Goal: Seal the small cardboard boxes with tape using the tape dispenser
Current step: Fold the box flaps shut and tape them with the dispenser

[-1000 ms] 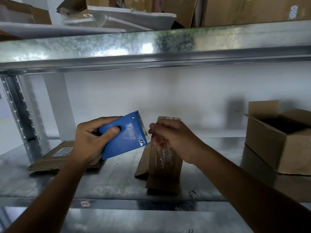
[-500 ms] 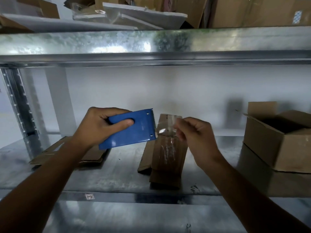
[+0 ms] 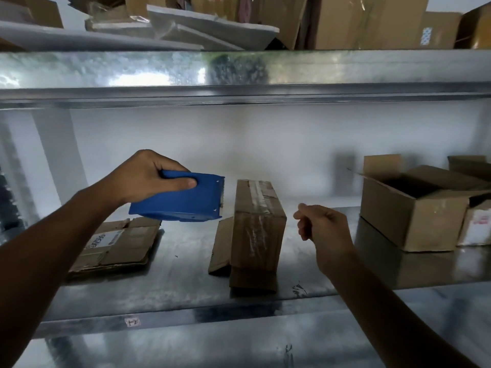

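A small brown cardboard box (image 3: 256, 229) stands on the metal shelf (image 3: 186, 293) in the middle, with clear tape running over its top and down its front. One side flap hangs out at its lower left. My left hand (image 3: 143, 176) grips the blue tape dispenser (image 3: 180, 200) and holds it in the air just left of the box, serrated edge toward the box. My right hand (image 3: 321, 229) hovers to the right of the box with fingers curled and nothing in it.
A flattened cardboard box (image 3: 117, 243) lies on the shelf at the left. An open brown box (image 3: 414, 205) stands at the right, with a white box (image 3: 478, 224) beside it. The upper shelf beam (image 3: 239, 73) runs overhead, loaded with cartons and boards.
My right hand has let go of the tape at the box top and pulled away to the right. The dispenser in my left hand has levelled out and drawn slightly left.
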The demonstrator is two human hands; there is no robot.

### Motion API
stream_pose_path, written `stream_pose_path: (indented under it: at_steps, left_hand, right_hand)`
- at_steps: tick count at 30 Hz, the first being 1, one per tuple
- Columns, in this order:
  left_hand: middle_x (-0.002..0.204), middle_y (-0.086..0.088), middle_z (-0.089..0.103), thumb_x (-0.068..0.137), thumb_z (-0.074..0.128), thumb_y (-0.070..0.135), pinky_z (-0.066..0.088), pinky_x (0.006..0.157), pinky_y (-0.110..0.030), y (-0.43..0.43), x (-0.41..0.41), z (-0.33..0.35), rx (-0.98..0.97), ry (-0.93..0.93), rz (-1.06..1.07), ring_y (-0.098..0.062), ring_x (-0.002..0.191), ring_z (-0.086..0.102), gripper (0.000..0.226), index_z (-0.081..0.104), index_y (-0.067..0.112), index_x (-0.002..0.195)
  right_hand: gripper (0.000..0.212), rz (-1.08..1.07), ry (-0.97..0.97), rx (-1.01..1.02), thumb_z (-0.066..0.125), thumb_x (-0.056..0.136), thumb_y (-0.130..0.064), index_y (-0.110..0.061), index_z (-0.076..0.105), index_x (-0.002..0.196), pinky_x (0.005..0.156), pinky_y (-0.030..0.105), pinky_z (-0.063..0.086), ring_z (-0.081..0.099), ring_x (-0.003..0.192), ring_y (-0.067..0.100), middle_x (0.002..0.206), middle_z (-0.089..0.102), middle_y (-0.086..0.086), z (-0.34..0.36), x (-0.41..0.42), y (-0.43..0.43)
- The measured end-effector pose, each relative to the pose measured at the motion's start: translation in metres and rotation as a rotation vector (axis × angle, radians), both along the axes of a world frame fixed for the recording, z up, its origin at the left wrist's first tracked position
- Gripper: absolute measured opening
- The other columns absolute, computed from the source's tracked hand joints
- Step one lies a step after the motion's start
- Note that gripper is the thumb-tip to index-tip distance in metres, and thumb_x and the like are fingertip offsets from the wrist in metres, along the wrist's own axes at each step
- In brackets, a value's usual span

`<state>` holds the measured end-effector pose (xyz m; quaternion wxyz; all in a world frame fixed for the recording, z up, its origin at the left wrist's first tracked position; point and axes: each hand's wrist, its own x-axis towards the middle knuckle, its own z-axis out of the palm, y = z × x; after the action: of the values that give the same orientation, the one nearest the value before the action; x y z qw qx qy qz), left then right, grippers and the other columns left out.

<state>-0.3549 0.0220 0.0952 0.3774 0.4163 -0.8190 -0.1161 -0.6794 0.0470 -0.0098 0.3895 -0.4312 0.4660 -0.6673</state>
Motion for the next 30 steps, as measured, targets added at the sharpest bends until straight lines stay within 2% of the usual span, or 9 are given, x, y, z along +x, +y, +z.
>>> stream_pose_path:
  at_steps: [4,12,15,19,22,24,27,30]
  left_hand:
    - [0.087,0.016,0.078,0.074,0.073,0.067,0.058,0.066,-0.019,-0.016,-0.002,0.002,0.029,-0.077,0.009,-0.006,0.079,0.073,0.036,0.082,0.037,0.09]
    - [0.09,0.013,0.078,0.05,0.063,0.095,0.057,0.07,-0.027,-0.026,0.003,0.001,0.107,-0.076,0.002,-0.009,0.08,0.074,0.069,0.081,0.042,0.092]
    - [0.091,0.011,0.079,0.056,0.066,0.088,0.06,0.074,-0.033,-0.03,0.008,-0.006,0.129,-0.073,0.029,-0.011,0.08,0.074,0.061,0.081,0.041,0.092]
    - [0.09,0.008,0.079,0.064,0.07,0.08,0.058,0.072,-0.03,-0.032,0.01,-0.02,0.169,-0.056,0.048,-0.013,0.081,0.075,0.053,0.082,0.037,0.092]
    - [0.086,0.006,0.079,0.078,0.074,0.057,0.057,0.072,-0.033,-0.032,0.009,-0.03,0.183,-0.014,0.09,-0.017,0.079,0.075,0.027,0.082,0.033,0.088]
    - [0.086,0.005,0.079,0.085,0.074,0.045,0.058,0.075,-0.035,-0.033,0.011,-0.036,0.188,-0.012,0.112,-0.017,0.079,0.075,0.016,0.083,0.032,0.088]
    - [0.087,0.005,0.079,0.087,0.074,0.042,0.06,0.079,-0.04,-0.032,0.014,-0.046,0.216,-0.008,0.133,-0.017,0.08,0.076,0.014,0.083,0.03,0.09]
    - [0.087,0.003,0.079,0.075,0.074,0.052,0.059,0.077,-0.037,-0.028,0.015,-0.057,0.201,0.081,0.122,-0.018,0.08,0.075,0.029,0.083,0.028,0.089]
  right_hand:
    - [0.025,0.0,0.033,0.097,0.062,0.098,-0.014,0.001,0.072,0.079,0.056,0.028,0.046,0.051,0.058,0.018,0.06,0.058,0.007,-0.002,-0.002,-0.01]
    - [0.026,0.023,0.06,0.168,0.059,0.097,-0.014,0.002,0.071,0.08,0.057,0.03,0.047,0.051,0.054,0.017,0.058,0.057,0.007,-0.003,-0.001,-0.021]
    - [0.026,0.038,0.08,0.191,0.059,0.096,-0.013,0.003,0.071,0.08,0.055,0.03,0.046,0.05,0.052,0.016,0.056,0.057,0.007,-0.008,0.001,-0.025]
    - [0.026,0.044,0.09,0.201,0.057,0.097,-0.012,0.002,0.069,0.078,0.054,0.029,0.046,0.05,0.053,0.017,0.056,0.057,0.007,-0.018,0.005,-0.028]
    - [0.029,0.033,0.174,0.115,0.057,0.097,-0.012,0.0,0.067,0.072,0.055,0.031,0.045,0.052,0.053,0.02,0.057,0.056,0.011,-0.024,0.007,-0.03]
    - [0.034,0.01,0.309,0.006,0.055,0.098,-0.013,0.0,0.063,0.068,0.057,0.033,0.044,0.052,0.054,0.021,0.057,0.057,0.016,-0.031,0.009,-0.034]
    - [0.04,-0.002,0.546,-0.113,0.048,0.103,-0.016,-0.005,0.054,0.065,0.059,0.03,0.043,0.049,0.053,0.012,0.061,0.057,0.016,-0.038,0.013,-0.039]
    - [0.04,0.045,0.651,-0.148,0.048,0.103,-0.021,-0.002,0.053,0.069,0.06,0.028,0.041,0.048,0.055,0.01,0.065,0.058,0.017,-0.041,0.011,-0.045]
